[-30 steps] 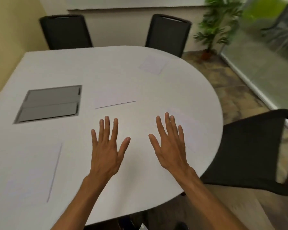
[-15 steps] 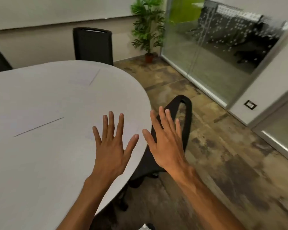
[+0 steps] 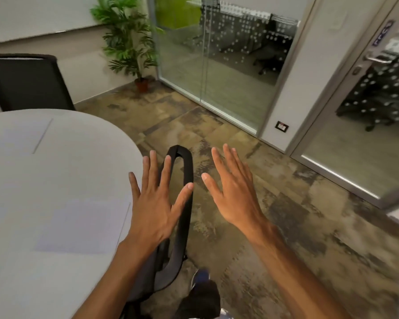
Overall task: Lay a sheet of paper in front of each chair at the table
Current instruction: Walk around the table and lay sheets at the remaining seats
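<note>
The white round-ended table fills the left of the view. A white sheet of paper lies near its right edge, in front of a black chair seen edge-on. Another sheet lies farther back, in front of a second black chair. My left hand hovers flat with fingers spread over the table's edge and the near chair, holding nothing. My right hand is spread the same way above the floor, empty.
A potted plant stands in the far corner. Glass partitions and a glass door with a handle run along the right. Patterned carpet floor covers the right half. My shoe shows at the bottom.
The view has swung right: the table slid to the left and the glass wall and door came into view. Both hands stayed spread and empty, now past the table's edge.
</note>
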Motion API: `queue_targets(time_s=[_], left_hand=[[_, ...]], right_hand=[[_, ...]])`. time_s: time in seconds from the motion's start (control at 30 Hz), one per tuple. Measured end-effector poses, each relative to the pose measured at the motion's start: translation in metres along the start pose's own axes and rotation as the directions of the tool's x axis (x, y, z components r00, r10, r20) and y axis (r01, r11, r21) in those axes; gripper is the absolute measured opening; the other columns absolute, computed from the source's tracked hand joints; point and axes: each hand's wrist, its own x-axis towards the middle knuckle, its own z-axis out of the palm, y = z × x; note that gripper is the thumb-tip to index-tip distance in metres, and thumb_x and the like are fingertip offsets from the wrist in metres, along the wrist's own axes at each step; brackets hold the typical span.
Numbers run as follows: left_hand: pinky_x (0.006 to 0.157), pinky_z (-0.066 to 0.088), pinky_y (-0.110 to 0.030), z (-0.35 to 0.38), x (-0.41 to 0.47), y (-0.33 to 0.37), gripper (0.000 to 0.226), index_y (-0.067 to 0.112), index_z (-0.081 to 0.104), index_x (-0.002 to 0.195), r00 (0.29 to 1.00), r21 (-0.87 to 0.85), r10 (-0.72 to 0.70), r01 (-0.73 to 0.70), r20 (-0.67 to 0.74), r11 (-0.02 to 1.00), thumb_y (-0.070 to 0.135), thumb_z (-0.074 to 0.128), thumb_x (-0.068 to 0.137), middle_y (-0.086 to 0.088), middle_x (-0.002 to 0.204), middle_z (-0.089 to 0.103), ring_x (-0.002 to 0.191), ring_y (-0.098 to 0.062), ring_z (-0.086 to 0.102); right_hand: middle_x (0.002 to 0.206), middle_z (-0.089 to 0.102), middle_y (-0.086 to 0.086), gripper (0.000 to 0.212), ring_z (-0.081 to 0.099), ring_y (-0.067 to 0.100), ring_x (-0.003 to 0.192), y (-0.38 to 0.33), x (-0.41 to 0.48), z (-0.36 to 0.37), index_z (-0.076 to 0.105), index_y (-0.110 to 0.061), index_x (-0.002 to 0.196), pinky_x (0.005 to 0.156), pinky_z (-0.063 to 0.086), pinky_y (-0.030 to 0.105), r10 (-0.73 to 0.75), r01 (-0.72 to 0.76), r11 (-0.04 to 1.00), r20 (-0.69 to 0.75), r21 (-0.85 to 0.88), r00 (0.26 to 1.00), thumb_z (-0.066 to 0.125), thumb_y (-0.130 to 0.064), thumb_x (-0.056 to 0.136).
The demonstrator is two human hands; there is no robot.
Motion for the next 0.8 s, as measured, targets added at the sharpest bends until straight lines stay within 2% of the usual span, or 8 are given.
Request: queue_targets(time_s=[0.17,0.43,0.8], left_hand=[[0.126,-0.01,-0.055,0.026,0.067,0.01,0.086,0.027,-0.002,0.163,0.999,-0.013,-0.022,0.023,0.032,1.0,0.074,0.013,0.094,-0.001,0.169,-0.023,0.155,-0.018,-0.026],[0.127,-0.009,-0.052,0.068,0.188,0.004,0.087,0.028,-0.002,0.163,0.988,-0.049,-0.153,0.153,-0.001,0.987,0.077,0.018,0.094,-0.001,0.17,-0.02,0.156,-0.018,-0.021],[0.126,-0.011,-0.052,0.101,0.318,-0.019,0.084,0.031,-0.006,0.162,0.942,0.023,-0.328,0.33,-0.069,0.944,0.077,0.016,0.096,-0.001,0.169,-0.024,0.155,-0.018,-0.025]], right_hand=[[0.17,-0.003,-0.002,0.067,-0.009,0.014,0.156,0.042,0.061,0.007,0.008,-0.033,0.161,0.126,0.009,0.049,0.006,-0.005,0.999,0.029,-0.031,1.0,0.027,-0.06,0.103],[0.17,-0.005,-0.001,0.067,-0.008,0.016,0.156,0.101,0.196,0.022,0.004,-0.033,0.161,0.126,0.007,0.049,-0.081,0.093,0.994,0.171,-0.062,0.982,0.029,-0.058,0.103],[0.17,-0.008,0.003,0.068,-0.008,0.019,0.156,0.127,0.361,0.049,0.004,-0.032,0.161,0.126,0.007,0.052,-0.251,0.253,0.967,0.243,0.02,0.937,0.032,-0.056,0.103]])
